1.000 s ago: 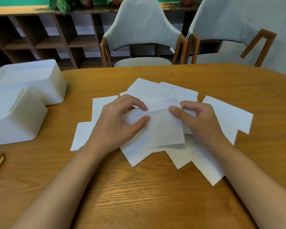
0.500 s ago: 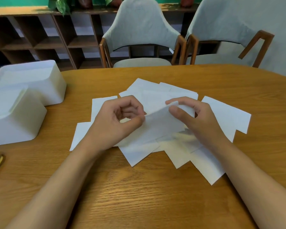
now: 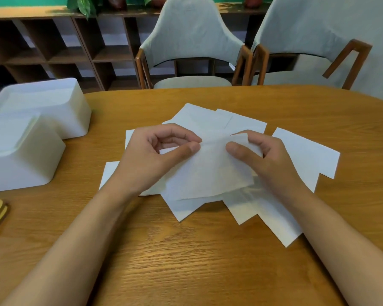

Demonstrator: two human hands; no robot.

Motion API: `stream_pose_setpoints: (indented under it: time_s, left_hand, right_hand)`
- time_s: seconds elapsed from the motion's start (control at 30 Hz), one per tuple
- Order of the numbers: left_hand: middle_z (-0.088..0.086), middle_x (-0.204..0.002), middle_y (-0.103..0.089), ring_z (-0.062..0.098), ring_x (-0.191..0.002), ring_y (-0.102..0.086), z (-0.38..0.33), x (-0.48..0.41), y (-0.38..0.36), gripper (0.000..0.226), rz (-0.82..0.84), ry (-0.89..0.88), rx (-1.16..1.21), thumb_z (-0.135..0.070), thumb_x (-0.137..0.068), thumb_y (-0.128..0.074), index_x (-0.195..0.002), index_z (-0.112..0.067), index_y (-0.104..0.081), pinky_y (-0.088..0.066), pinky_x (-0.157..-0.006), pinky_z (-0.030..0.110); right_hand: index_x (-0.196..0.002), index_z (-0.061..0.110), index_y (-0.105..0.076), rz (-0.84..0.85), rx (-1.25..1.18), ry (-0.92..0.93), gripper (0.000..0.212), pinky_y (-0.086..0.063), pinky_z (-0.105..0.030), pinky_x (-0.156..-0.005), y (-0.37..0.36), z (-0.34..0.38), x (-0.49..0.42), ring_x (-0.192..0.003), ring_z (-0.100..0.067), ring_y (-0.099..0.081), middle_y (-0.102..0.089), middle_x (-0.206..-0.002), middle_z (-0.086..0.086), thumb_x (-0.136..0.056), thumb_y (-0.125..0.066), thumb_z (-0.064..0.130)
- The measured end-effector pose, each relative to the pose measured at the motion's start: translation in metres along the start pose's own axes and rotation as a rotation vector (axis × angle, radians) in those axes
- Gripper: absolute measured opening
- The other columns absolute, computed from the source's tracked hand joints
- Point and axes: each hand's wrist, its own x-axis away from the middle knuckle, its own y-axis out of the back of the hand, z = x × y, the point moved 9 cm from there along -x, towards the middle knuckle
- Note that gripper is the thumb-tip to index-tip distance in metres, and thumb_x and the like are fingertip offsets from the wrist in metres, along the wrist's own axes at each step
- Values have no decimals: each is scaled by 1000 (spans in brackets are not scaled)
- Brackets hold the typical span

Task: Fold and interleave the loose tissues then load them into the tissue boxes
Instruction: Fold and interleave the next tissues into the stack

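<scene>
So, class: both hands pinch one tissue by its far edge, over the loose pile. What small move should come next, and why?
Probably bring that edge onto the near edge, a half fold: the left hand and right hand pinch the tissue by its far edge, its lower part draped unfolded on the pile.

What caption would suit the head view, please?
Left hand and right hand pinch a thin white tissue over scattered tissues on a wooden table.

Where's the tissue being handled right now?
Head view, centre of the table: the tissue is pinched at its top edge between the left hand and right hand, above the scattered tissues.
</scene>
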Motion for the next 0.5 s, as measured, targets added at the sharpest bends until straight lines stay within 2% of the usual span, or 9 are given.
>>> stream_pose_setpoints:
  time_s: [0.07, 0.1, 0.17, 0.2, 0.23, 0.3, 0.37, 0.43, 0.5]
  left_hand:
    - [-5, -88, -78, 9, -84, -70, 2, 2, -7, 6, 120, 57, 126, -23, -86, -85, -89, -23, -80, -51, -75, 19]
    - [-4, -89, -77, 11, -85, -70, 4, 3, -10, 5, 157, 77, 150, -28, -85, -83, -89, -27, -81, -50, -75, 23]
    - [-5, -94, -77, 12, -89, -69, 8, 2, -9, 4, 130, 88, 107, -31, -87, -80, -90, -29, -80, -48, -79, 31]
    - [-6, -96, -77, 11, -92, -69, 9, 1, -7, 1, 84, 85, 72, -29, -90, -80, -90, -29, -81, -48, -82, 33]
    - [-7, -97, -78, 11, -94, -70, 11, 1, -4, 4, 29, 83, 39, -25, -92, -79, -91, -29, -81, -48, -85, 34]
    - [-11, -98, -78, 8, -98, -70, 13, -1, 2, 6, -63, 75, -20, -21, -93, -77, -93, -25, -81, -50, -90, 33]
    - [-14, -97, -78, 6, -99, -71, 14, -2, 5, 6, -121, 60, -81, -19, -92, -79, -94, -24, -81, -52, -92, 31]
    - [-14, -97, -79, 7, -101, -72, 15, -2, 6, 8, -159, 56, -103, -19, -89, -82, -94, -25, -82, -55, -92, 32]
    - [-14, -97, -79, 6, -101, -72, 16, -1, 7, 10, -180, 53, -109, -20, -88, -83, -95, -26, -81, -56, -88, 30]
  right_hand:
    - [-94, 27, -76, -24, 19, 10, 37, -47, -13, -85, 0, 2, -2, -99, 0, -66, -73, -99, 16, -87, -61, 59]
    - [-93, 28, -77, -26, 13, -3, 47, -45, -16, -90, 0, 0, -3, -101, -1, -65, -73, -101, 17, -83, -54, 69]
    - [-95, 28, -77, 15, -36, -54, 69, -47, -36, -98, -4, -7, -2, -106, -13, -67, -73, -106, 10, -75, -48, 87]
    - [-96, 30, -77, 51, -83, -78, 74, -48, -45, -99, -7, -10, -1, -107, -19, -68, -73, -108, 6, -70, -48, 92]
    - [-94, 33, -77, 84, -135, -100, 71, -51, -47, -97, -10, -10, 1, -106, -23, -69, -73, -106, 3, -67, -50, 94]
    - [-85, 34, -77, 104, -174, -96, 51, -56, -33, -85, -14, -7, 3, -97, -17, -73, -76, -96, 4, -75, -61, 81]
    - [-78, 31, -78, 68, -123, -52, 25, -52, -15, -72, -14, -1, 3, -89, -7, -73, -76, -88, 12, -89, -68, 52]
    - [-90, 31, -76, 43, -78, -34, 11, -51, -12, -72, -13, 0, 2, -93, -2, -71, -76, -93, 18, -85, -68, 37]
    - [-98, 25, -75, 40, -75, -30, 20, -52, -14, -74, -12, -1, 2, -96, -3, -70, -76, -98, 17, -82, -67, 34]
